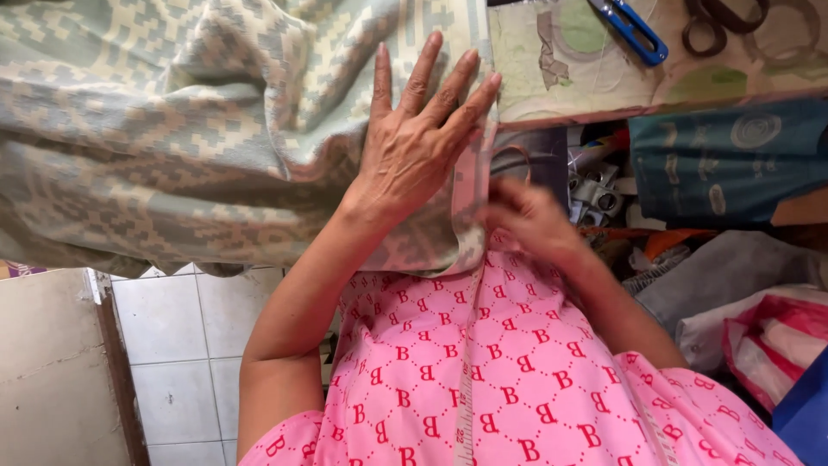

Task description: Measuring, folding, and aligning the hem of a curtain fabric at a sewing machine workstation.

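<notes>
Patterned cloth (172, 129) drapes a worktable (586, 86) above tiled floor (172, 345)

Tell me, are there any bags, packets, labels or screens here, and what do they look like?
Plastic bag: lower right beside the person, crumpled, white with red.
Blue package corner: bottom right edge, mostly cut off.
No labels, signs or screens show clearly.

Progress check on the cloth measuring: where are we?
Done: the patterned grey-green cloth is spread over the table. In hand: the left hand presses flat on the cloth near its edge, and the blurred right hand is at the pink measuring tape running along that edge. Left: the blue snips and the dark scissors lie untouched further along the table.
</notes>
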